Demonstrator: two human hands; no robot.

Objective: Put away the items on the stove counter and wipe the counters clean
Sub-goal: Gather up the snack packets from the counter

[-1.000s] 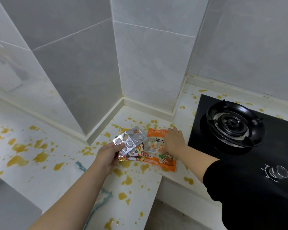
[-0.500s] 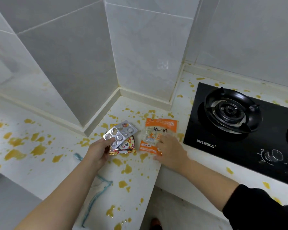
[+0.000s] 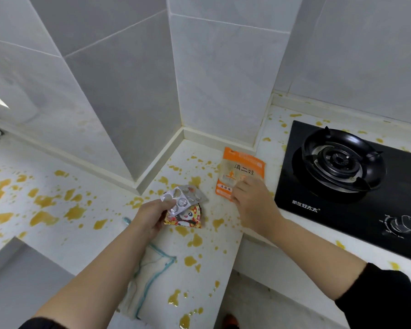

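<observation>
Blister pack [image 3: 182, 200] pinched in left hand [image 3: 152, 218]; orange packet [image 3: 241, 169] under right hand [image 3: 254, 203], grip unclear.

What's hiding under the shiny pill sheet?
A red and yellow cartoon packet sits under the pill sheet that the left hand holds. The packet's top is covered, so unseen.

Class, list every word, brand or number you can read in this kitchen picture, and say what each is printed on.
"滇二娃", last character blurred: big black print on the orange packet.
"好太太", after two unclear characters: white brand on the stove front.
Small print low on the orange packet: too blurred.
Panda packet: lettering partly hidden, unreadable.
Blister pack: no text readable.
</observation>
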